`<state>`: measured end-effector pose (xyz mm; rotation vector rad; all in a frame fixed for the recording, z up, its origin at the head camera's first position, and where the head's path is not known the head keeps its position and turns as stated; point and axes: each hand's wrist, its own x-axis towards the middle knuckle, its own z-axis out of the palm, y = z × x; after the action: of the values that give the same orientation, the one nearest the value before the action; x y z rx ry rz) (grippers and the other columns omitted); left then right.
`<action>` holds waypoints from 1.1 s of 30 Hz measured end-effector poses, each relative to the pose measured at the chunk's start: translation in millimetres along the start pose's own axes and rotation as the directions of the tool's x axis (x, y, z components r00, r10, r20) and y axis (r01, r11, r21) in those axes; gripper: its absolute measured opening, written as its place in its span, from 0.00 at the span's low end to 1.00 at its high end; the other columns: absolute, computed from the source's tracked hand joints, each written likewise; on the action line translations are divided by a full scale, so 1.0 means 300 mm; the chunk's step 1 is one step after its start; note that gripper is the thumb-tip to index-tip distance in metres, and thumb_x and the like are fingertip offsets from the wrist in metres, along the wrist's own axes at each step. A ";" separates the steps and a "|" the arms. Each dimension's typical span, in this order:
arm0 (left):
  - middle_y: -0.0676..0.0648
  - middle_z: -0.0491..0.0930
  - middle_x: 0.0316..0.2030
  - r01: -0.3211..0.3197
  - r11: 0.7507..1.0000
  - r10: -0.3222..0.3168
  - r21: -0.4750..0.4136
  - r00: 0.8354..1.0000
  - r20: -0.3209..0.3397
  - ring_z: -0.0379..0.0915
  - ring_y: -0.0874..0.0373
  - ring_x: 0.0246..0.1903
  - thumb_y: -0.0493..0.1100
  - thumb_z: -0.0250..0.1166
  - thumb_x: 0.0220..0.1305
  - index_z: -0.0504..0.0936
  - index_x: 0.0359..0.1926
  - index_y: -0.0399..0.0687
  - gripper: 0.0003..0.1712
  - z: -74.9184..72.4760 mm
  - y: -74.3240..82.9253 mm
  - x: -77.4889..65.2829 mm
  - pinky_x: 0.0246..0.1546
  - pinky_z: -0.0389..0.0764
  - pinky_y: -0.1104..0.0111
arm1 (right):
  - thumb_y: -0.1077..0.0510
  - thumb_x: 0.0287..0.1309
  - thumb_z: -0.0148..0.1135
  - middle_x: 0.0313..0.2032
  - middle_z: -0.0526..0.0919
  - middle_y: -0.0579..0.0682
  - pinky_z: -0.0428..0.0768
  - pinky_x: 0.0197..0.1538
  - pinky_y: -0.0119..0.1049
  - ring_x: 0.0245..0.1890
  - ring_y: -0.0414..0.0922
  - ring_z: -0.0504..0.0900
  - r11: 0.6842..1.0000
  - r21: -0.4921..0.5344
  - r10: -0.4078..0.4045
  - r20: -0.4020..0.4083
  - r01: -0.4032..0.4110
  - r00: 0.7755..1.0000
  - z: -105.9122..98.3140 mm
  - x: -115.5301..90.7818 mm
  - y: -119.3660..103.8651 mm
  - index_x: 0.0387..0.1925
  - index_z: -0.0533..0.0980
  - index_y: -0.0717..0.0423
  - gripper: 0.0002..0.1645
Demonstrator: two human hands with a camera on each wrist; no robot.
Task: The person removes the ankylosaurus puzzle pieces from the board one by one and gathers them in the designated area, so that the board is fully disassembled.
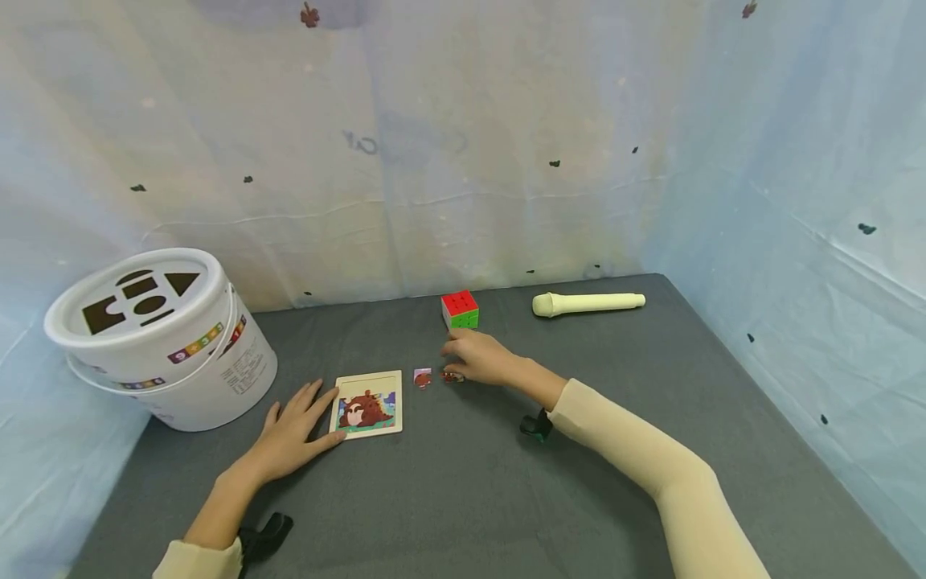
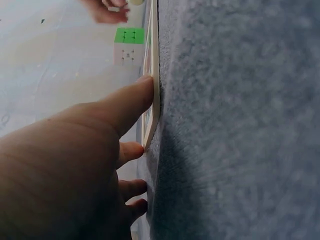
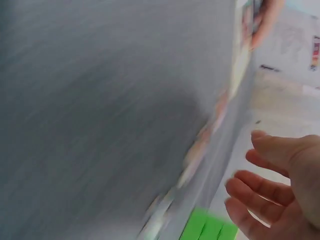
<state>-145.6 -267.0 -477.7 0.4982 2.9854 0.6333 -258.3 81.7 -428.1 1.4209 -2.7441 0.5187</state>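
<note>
A square wooden jigsaw puzzle (image 1: 367, 406) with a brown animal picture lies in a pale frame on the dark cloth. My left hand (image 1: 295, 434) touches its left side, with thumb and fingers spread. The thumb (image 2: 132, 102) presses the frame's edge in the left wrist view. To the right of the frame lies a small puzzle piece (image 1: 423, 378), and further right are more pieces (image 1: 450, 376), partly hidden under my right hand (image 1: 481, 358). In the right wrist view that hand's fingers (image 3: 260, 187) are loosely bent with nothing between them; the pieces are blurred.
A red, green and white puzzle cube (image 1: 460, 310) sits just beyond my right hand. A cream toy microphone (image 1: 589, 303) lies at the back right. On the left stands a white bucket (image 1: 246, 374) with a shape-cutout lid. Pale sheeting (image 1: 463, 161) hangs behind the table.
</note>
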 end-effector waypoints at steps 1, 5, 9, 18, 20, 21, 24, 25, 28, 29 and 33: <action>0.30 0.50 0.74 -0.002 1.000 0.002 -0.006 1.000 0.000 0.44 0.29 0.72 0.64 0.63 0.65 0.60 0.76 0.43 0.48 0.000 0.001 -0.002 0.60 0.41 0.27 | 0.60 0.61 0.69 0.41 0.79 0.56 0.78 0.40 0.36 0.37 0.47 0.79 0.999 0.036 -0.011 0.011 0.010 1.000 0.004 0.026 -0.017 0.47 0.83 0.64 0.14; 0.30 0.48 0.75 0.006 1.000 -0.006 -0.021 1.000 0.000 0.42 0.30 0.73 0.64 0.63 0.66 0.57 0.76 0.41 0.50 0.006 0.001 -0.005 0.61 0.39 0.27 | 0.63 0.63 0.67 0.45 0.81 0.59 0.77 0.44 0.34 0.43 0.51 0.80 0.977 0.214 -0.033 0.101 0.011 0.994 0.033 0.141 -0.085 0.51 0.82 0.65 0.16; 0.30 0.46 0.76 0.026 0.999 -0.026 -0.035 1.000 0.011 0.39 0.30 0.73 0.64 0.60 0.68 0.54 0.77 0.38 0.50 0.017 -0.001 -0.004 0.62 0.36 0.28 | 0.64 0.63 0.67 0.49 0.83 0.58 0.76 0.46 0.29 0.46 0.48 0.81 0.952 0.305 -0.042 0.188 -0.018 0.981 0.077 0.248 -0.146 0.53 0.81 0.64 0.17; 0.30 0.46 0.75 -0.034 0.999 0.033 -0.028 0.999 -0.028 0.38 0.32 0.74 0.60 0.53 0.74 0.52 0.78 0.42 0.43 0.049 -0.034 -0.009 0.60 0.35 0.27 | 0.62 0.59 0.71 0.52 0.82 0.53 0.76 0.47 0.25 0.49 0.42 0.80 0.953 0.297 -0.029 0.278 -0.057 0.960 0.166 0.377 -0.244 0.57 0.79 0.60 0.24; 0.30 0.47 0.75 -0.051 0.998 0.049 -0.036 0.998 -0.048 0.39 0.32 0.74 0.59 0.54 0.74 0.53 0.78 0.44 0.42 0.054 -0.037 -0.013 0.60 0.35 0.27 | 0.62 0.58 0.72 0.53 0.81 0.53 0.76 0.47 0.24 0.50 0.42 0.79 0.945 0.319 -0.029 0.280 -0.064 0.960 0.186 0.386 -0.255 0.58 0.77 0.60 0.26; 0.31 0.47 0.75 -0.053 0.998 0.051 -0.037 0.997 -0.053 0.39 0.33 0.74 0.59 0.54 0.74 0.53 0.78 0.44 0.42 0.052 -0.032 -0.016 0.60 0.36 0.27 | 0.63 0.58 0.72 0.53 0.80 0.53 0.76 0.47 0.24 0.50 0.42 0.79 0.941 0.330 -0.027 0.281 -0.070 0.959 0.193 0.388 -0.260 0.58 0.77 0.59 0.26; 0.30 0.48 0.75 -0.046 0.998 0.044 -0.044 0.998 -0.051 0.40 0.32 0.74 0.58 0.55 0.74 0.55 0.77 0.42 0.41 0.042 -0.019 -0.018 0.60 0.36 0.27 | 0.64 0.58 0.72 0.53 0.80 0.53 0.76 0.47 0.24 0.50 0.41 0.79 0.934 0.348 -0.016 0.283 -0.087 0.959 0.208 0.391 -0.273 0.59 0.76 0.57 0.27; 0.30 0.47 0.75 -0.034 0.999 0.033 -0.035 0.999 -0.040 0.40 0.32 0.74 0.59 0.55 0.74 0.55 0.77 0.42 0.41 0.039 -0.017 -0.017 0.60 0.36 0.27 | 0.64 0.58 0.71 0.53 0.80 0.53 0.76 0.46 0.24 0.50 0.42 0.79 0.931 0.354 -0.013 0.282 -0.091 0.959 0.212 0.390 -0.276 0.59 0.76 0.57 0.27; 0.30 0.47 0.75 -0.016 1.000 0.015 -0.024 1.000 -0.020 0.40 0.31 0.73 0.59 0.54 0.74 0.56 0.76 0.39 0.42 0.028 -0.009 -0.015 0.61 0.36 0.28 | 0.65 0.58 0.71 0.53 0.79 0.53 0.76 0.46 0.24 0.49 0.41 0.79 0.927 0.361 0.001 0.276 -0.104 0.961 0.218 0.386 -0.284 0.59 0.76 0.56 0.27; 0.30 0.47 0.75 -0.014 1.000 0.013 -0.022 1.000 -0.018 0.40 0.31 0.74 0.59 0.55 0.74 0.56 0.76 0.39 0.42 0.026 -0.011 -0.014 0.61 0.36 0.28 | 0.65 0.58 0.71 0.53 0.79 0.53 0.76 0.45 0.24 0.48 0.41 0.79 0.924 0.366 0.004 0.273 -0.108 0.962 0.220 0.385 -0.286 0.59 0.76 0.56 0.27; 0.29 0.48 0.74 -0.033 0.999 0.033 -0.017 0.999 -0.031 0.40 0.31 0.73 0.58 0.55 0.74 0.57 0.76 0.39 0.41 0.032 -0.021 -0.012 0.60 0.37 0.27 | 0.67 0.56 0.72 0.51 0.78 0.54 0.75 0.43 0.23 0.46 0.41 0.78 0.919 0.380 0.006 0.257 -0.106 0.967 0.225 0.378 -0.291 0.58 0.76 0.57 0.27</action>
<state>-142.9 -270.1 -489.1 0.5426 3.0032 0.6747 -246.0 -74.6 -449.0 1.5829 -3.0108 1.0076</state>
